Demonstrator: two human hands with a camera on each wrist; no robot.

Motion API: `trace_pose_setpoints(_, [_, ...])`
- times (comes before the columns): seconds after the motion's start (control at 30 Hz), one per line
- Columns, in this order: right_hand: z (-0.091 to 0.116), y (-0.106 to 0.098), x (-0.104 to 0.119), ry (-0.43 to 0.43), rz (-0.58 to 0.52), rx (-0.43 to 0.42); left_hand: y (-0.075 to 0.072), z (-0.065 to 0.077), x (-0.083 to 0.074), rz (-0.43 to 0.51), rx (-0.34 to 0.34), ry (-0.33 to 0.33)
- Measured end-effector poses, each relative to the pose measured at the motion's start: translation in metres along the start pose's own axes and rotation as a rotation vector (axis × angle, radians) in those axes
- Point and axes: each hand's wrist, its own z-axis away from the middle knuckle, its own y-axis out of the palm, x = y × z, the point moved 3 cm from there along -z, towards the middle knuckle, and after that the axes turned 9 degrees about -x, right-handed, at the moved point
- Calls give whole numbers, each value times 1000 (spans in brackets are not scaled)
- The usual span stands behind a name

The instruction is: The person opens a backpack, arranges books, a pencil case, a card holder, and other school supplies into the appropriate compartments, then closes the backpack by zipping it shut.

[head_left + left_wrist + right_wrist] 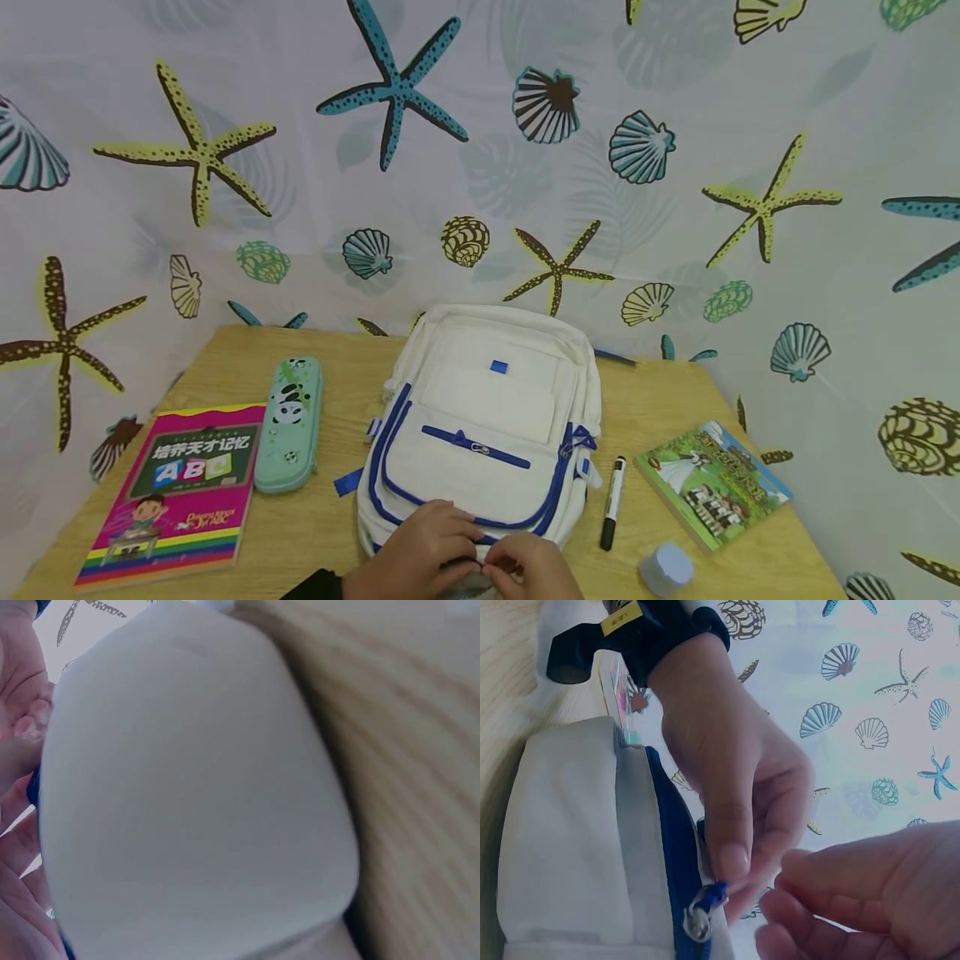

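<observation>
A white backpack [487, 400] with blue zips lies on the wooden table, and both hands meet at its near end. My left hand [423, 550] bends over the zip there. In the right wrist view, the left thumb and a finger pinch a blue zipper pull [718, 891] beside a metal slider [697, 924]. Close against the left fingertips is my right hand [532, 567], its fingers curled. Whether those right fingertips grip part of the pull cannot be made out. White bag fabric [195, 787] fills most of the left wrist view.
Left of the backpack lie a green panda pencil case [288, 425] and a pink ABC book [176, 492]. To its right are a black-and-white marker [612, 504], a green picture book [712, 483] and a pale round container [666, 568]. A patterned cloth [480, 167] hangs behind.
</observation>
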Motion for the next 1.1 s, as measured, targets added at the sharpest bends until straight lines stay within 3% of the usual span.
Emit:
trace_pose_setpoints(0.13, [1, -3, -4, -172, 165, -104, -5, 0, 1, -11, -6, 21])
trace_pose_setpoints(0.2, [3, -4, -7, -197, 245, -133, -6, 0, 0, -30, -2, 30])
trace_pose_setpoints(0.33, [3, -2, -14, -107, 314, -58, -7, 0, -2, -110, 14, 43])
trace_pose_setpoints(0.47, [0, 1, -18, -5, 284, 65, -8, 2, -4, -160, 19, 36])
trace_pose_setpoints(0.57, [-3, 2, -18, 33, 252, 103, -10, 3, -6, -160, 17, 24])
trace_pose_setpoints(0.67, [-4, 1, -18, 61, 240, 112, -11, 3, -8, -109, 39, -36])
trace_pose_setpoints(0.8, [-5, 2, -18, 74, 267, 102, -13, 1, -11, -16, 111, -181])
trace_pose_setpoints(0.93, [-5, 3, -17, 76, 291, 81, -16, 0, -9, 16, 182, -297])
trace_pose_setpoints(1.0, [-5, 3, -17, 84, 290, 71, -17, 0, -8, 27, 212, -343])
trace_pose_setpoints(1.1, [-5, 4, -17, 62, 291, 47, -17, 3, -6, 27, 204, -376])
